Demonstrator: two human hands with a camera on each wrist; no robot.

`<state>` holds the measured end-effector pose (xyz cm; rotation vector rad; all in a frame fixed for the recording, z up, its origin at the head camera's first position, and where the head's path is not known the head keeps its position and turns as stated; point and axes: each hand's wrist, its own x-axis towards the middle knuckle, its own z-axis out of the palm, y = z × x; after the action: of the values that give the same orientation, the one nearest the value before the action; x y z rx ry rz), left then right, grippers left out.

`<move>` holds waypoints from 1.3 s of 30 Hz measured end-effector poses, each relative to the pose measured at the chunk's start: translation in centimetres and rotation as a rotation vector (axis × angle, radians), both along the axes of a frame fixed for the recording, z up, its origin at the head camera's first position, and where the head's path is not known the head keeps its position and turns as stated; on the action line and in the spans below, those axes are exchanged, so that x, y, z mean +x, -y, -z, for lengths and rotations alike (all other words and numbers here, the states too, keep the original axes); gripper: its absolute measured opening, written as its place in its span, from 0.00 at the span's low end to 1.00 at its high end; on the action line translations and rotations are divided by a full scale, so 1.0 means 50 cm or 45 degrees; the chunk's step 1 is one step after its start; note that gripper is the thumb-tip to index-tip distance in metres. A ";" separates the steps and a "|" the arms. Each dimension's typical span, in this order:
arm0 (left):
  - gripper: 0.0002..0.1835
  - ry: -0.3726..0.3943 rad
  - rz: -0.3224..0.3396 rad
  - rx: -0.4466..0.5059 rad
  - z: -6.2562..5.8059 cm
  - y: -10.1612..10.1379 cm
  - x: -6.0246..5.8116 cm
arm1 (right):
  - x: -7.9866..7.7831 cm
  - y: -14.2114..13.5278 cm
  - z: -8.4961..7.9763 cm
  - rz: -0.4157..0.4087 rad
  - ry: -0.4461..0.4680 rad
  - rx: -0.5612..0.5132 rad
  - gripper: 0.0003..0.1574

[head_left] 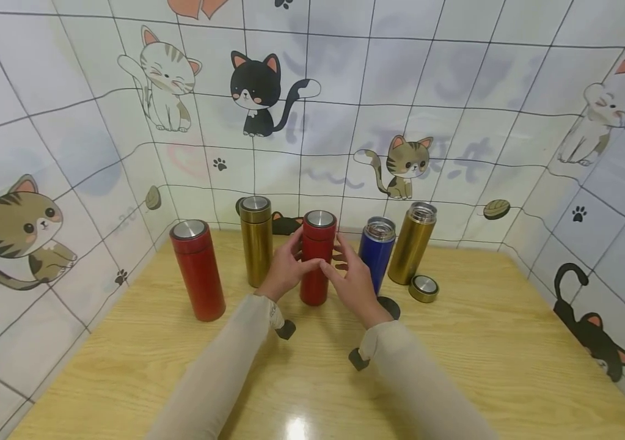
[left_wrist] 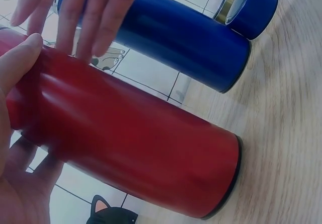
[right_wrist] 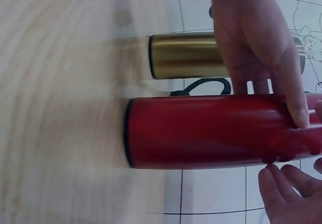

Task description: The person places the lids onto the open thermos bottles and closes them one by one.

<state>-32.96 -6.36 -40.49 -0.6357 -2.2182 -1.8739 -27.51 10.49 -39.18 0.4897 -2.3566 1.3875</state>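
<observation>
A red thermos flask point(head_left: 314, 281) with a steel-topped lid stands upright at the middle of the wooden table. My left hand point(head_left: 286, 266) holds its upper part from the left, thumb across the front and fingers behind. On the other side, my right hand point(head_left: 353, 281) spreads its fingers close to the flask, its thumb near the left thumb; whether it touches the flask is hard to tell. Just right stands an uncapped blue flask point(head_left: 376, 250), with its blue cap point(left_wrist: 254, 10) on the table. Beside that are an uncapped gold flask point(head_left: 412, 244) and a gold cap point(head_left: 424, 288).
Another red flask point(head_left: 198, 272), lidded, stands at the left. Between it and my left hand is a lidded gold flask point(head_left: 256, 241). A tiled wall point(head_left: 323, 73) with cat pictures encloses the back and sides of the table point(head_left: 488, 342).
</observation>
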 end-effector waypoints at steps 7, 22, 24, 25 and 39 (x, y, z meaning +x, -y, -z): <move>0.46 -0.016 -0.008 -0.005 0.002 -0.002 -0.009 | 0.013 -0.009 0.016 -0.016 0.062 0.033 0.41; 0.45 -0.020 -0.030 0.004 0.000 -0.004 -0.028 | 0.022 -0.049 0.050 -0.012 0.111 0.210 0.42; 0.46 -0.011 -0.042 0.001 0.001 -0.003 -0.032 | 0.025 -0.054 0.052 -0.008 0.114 0.241 0.40; 0.46 -0.004 -0.049 0.000 0.002 -0.002 -0.033 | 0.027 -0.056 0.053 -0.007 0.116 0.253 0.40; 0.45 0.016 -0.062 -0.023 -0.004 -0.001 -0.045 | 0.045 -0.115 0.073 -0.041 0.051 0.432 0.35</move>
<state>-35.23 -6.31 -40.28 -0.5688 -2.2400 -1.8420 -25.24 16.26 -42.81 0.5973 -2.6401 1.0190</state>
